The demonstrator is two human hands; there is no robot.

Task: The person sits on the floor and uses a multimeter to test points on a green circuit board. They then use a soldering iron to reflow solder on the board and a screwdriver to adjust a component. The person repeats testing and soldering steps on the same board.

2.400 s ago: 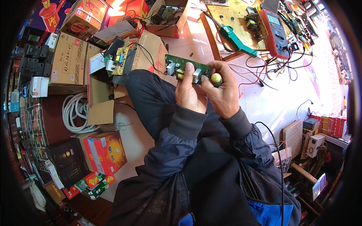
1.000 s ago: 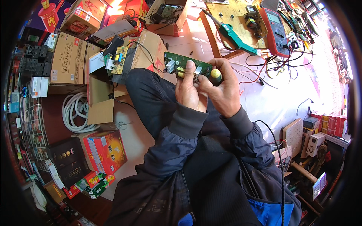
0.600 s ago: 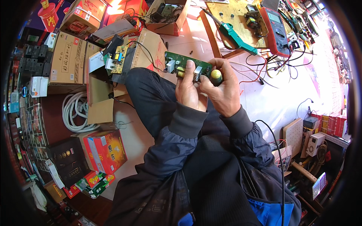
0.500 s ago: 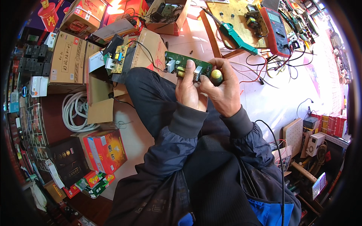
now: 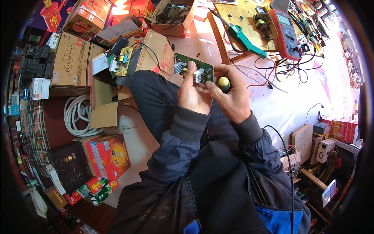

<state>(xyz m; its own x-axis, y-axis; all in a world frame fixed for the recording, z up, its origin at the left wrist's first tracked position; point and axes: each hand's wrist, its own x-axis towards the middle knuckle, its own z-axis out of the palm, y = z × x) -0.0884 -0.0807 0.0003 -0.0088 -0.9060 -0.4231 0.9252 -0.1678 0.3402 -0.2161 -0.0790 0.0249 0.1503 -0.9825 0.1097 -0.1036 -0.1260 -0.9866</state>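
Observation:
A green circuit board (image 5: 198,67) with silver heatsinks and other small parts is held up above my knees. My left hand (image 5: 193,93) grips it from below, the thumb pressed on its parts side and the other fingers mostly hidden behind. In my right hand (image 5: 233,93) is a tool handle (image 5: 224,83), green with a rounded yellow end, like a screwdriver's; whatever shaft it has is hidden. The right thumb and forefinger touch the board's lower right corner.
At the far right a wooden table (image 5: 237,13) carries a green soldering gun (image 5: 244,41) and a red multimeter (image 5: 286,33) with trailing leads. A yellow circuit board (image 5: 124,59) lies on an open carton (image 5: 103,113) at left, near a coiled white hose (image 5: 80,117).
The circuit board has turned slightly, its right end now lower. My left hand has shifted a little left and down, and the tool handle has tilted slightly.

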